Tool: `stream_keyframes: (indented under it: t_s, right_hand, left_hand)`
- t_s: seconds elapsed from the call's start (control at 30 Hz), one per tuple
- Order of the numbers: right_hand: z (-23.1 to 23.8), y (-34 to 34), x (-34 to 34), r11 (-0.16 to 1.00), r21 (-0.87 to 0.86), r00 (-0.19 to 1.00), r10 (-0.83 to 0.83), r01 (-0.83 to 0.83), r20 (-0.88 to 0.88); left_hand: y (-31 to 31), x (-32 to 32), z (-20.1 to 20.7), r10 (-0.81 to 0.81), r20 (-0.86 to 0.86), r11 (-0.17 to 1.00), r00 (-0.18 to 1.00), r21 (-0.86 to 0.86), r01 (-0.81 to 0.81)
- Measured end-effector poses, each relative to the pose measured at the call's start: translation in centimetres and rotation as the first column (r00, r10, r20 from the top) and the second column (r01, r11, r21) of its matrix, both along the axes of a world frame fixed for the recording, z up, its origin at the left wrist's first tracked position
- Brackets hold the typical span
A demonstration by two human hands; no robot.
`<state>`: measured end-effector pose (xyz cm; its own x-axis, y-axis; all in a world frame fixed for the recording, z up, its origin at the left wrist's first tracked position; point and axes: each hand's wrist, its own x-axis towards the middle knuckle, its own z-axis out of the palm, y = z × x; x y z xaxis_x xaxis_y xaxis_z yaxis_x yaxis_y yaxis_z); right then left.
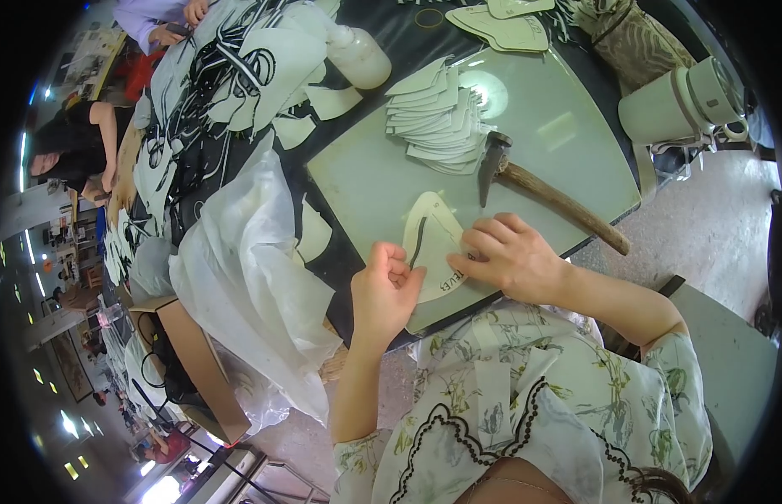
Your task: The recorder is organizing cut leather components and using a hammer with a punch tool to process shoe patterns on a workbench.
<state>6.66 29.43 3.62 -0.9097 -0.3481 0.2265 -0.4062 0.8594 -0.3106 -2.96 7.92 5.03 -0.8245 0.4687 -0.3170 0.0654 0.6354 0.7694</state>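
A cream pattern template (434,244) with a long dark curved slot and handwriting lies near the front edge of a pale glass-like work board (357,181). My left hand (384,294) is closed at its left edge, fingers curled and thumb against the template. From the other side my right hand (515,259) grips the right edge, its fingers bent and thumb on the surface. Whether a thin piece lies beneath the template cannot be made out. Just beyond my right hand rests a hammer (559,200) with a wooden handle. A fanned stack of white cut pieces (437,118) sits farther back.
Crumpled clear plastic (248,269) and a cardboard box (202,370) are at the left. Behind them are a white bottle (357,57) and black-and-white straps (239,71). A white tumbler (681,102) stands at the right. Another person's hands (165,34) work at the far left.
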Motion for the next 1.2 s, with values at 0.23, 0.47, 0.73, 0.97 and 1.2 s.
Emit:
stream_keyframes:
  t_s: [0.23, 0.47, 0.73, 0.97, 1.2]
  right_hand:
    - [-0.1, -0.1, 0.1, 1.000, 0.018, 1.000, -0.001, 0.001, 0.001]
    - [0.3, -0.8, -0.3, 0.981, 0.047, 0.981, 0.190, -0.187, -0.049]
    - [0.2, -1.3, -0.8, 0.976, 0.043, 0.977, 0.213, -0.213, 0.018]
    - [0.0, -1.9, -1.0, 0.976, 0.116, 0.982, 0.187, -0.186, 0.009]
    - [0.4, -2.1, -1.4, 0.964, 0.149, 0.975, 0.211, -0.219, 0.065]
  left_hand:
    - [-0.2, 0.5, -0.6, -0.016, -0.089, 1.000, 0.996, -0.010, 0.015]
    - [-0.3, 0.7, -0.6, -0.012, -0.098, 0.999, 0.995, 0.040, 0.016]
    - [-1.0, 1.8, -1.6, 0.065, -0.183, 0.987, 0.981, 0.157, -0.036]
    - [-0.8, 1.2, -1.4, -0.062, -0.294, 0.995, 0.954, 0.057, 0.082]
    - [-0.7, 0.2, 0.1, -0.050, -0.086, 0.993, 0.995, 0.098, 0.058]
